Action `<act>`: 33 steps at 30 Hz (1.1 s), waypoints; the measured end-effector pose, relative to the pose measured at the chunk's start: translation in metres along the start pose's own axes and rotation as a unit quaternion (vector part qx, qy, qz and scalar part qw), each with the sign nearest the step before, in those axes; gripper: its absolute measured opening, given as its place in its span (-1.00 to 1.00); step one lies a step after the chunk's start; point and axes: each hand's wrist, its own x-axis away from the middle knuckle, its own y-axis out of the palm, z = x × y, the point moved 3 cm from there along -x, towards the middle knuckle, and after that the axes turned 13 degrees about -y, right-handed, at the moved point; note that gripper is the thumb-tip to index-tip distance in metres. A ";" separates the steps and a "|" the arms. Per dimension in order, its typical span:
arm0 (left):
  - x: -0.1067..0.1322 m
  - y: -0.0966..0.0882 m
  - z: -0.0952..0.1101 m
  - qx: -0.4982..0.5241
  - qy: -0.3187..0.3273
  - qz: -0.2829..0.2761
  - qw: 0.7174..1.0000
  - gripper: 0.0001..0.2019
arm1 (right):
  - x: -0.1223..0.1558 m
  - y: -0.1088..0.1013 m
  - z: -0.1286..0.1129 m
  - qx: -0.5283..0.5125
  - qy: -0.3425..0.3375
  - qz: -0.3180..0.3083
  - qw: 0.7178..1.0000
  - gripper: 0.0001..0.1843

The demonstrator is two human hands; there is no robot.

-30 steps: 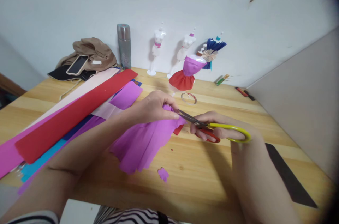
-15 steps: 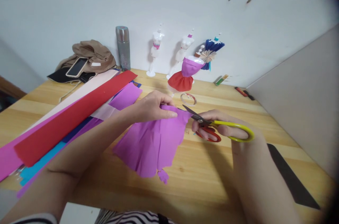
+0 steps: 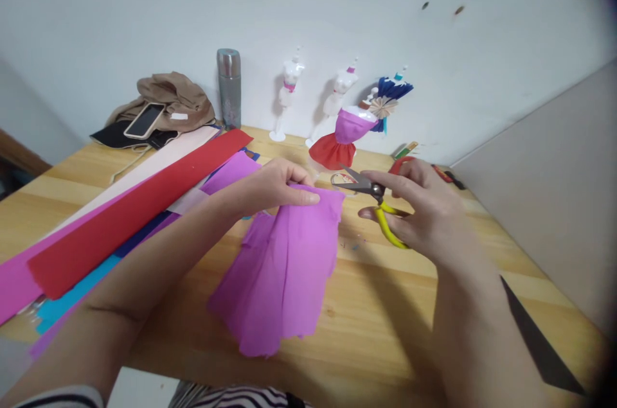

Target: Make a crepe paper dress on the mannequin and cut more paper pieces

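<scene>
Our left hand (image 3: 274, 186) is closed on the top edge of the purple paper (image 3: 284, 266), thumb and fingers pinching it. From there the paper hangs down and spreads over the table (image 3: 385, 305) toward us, its lower edge uneven.

Our right hand (image 3: 419, 212) grips the scissors (image 3: 373, 199), with fingers through the yellow loop and the red loop showing behind the knuckles. The blades point left, nearly closed. Their tips are just beside the paper's upper right corner; we cannot tell whether they touch it.

To the left, a long red sheet (image 3: 135, 209) lies slantwise on a pile of pink, purple and blue sheets. At the far left corner a phone (image 3: 143, 120) rests on a brown cloth (image 3: 173, 93), and a steel flask (image 3: 229, 88) stands upright by the wall.

Along the wall stand two bare white mannequins (image 3: 289, 96). Beside them stands a third mannequin (image 3: 337, 141) in a purple top and red skirt. On the right, a black strip (image 3: 540, 344) lies flat on the table.
</scene>
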 end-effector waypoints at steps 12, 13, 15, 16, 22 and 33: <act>0.001 -0.010 -0.002 0.047 -0.033 -0.009 0.998 -0.78 | 0.006 0.002 0.015 0.192 -0.068 0.050 0.978 -0.75; 0.001 -0.010 -0.002 0.050 -0.033 -0.012 0.998 -0.77 | 0.006 0.003 0.016 0.194 -0.066 0.045 0.978 -0.77; 0.001 -0.009 -0.001 0.053 -0.031 -0.012 0.998 -0.77 | 0.005 0.004 0.015 0.191 -0.067 0.039 0.978 -0.79; 0.001 -0.009 -0.001 0.054 -0.030 -0.010 0.998 -0.77 | 0.005 0.004 0.015 0.186 -0.071 0.041 0.979 -0.79; 0.001 -0.008 0.002 0.046 -0.032 0.006 0.998 -0.78 | 0.007 0.003 0.018 0.156 -0.021 0.028 0.987 -0.79; 0.000 -0.005 0.000 0.040 -0.039 -0.001 0.998 -0.75 | 0.002 0.012 0.011 0.173 -0.042 0.008 0.984 -0.86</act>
